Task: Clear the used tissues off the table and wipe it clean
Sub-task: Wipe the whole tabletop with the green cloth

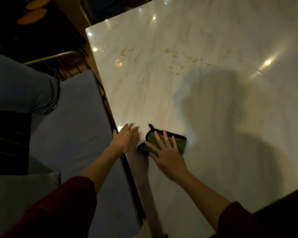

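A white marble table (213, 117) fills the right of the head view. My right hand (167, 153) presses flat with spread fingers on a folded green cloth with a black edge (178, 140) near the table's left edge. My left hand (125, 139) lies open at that edge, fingers straight, just left of the cloth. A small bit of white shows between the two hands; I cannot tell what it is. Yellowish spill marks (181, 59) sit farther up the table, with a smaller stain (123, 54) to their left.
A blue upholstered bench (72, 134) runs along the table's left side, with a blue cushion (19, 86) on it and a dark striped object (7, 141) beside that. A metal chair frame (55, 56) stands behind. My head's shadow falls across the table's middle.
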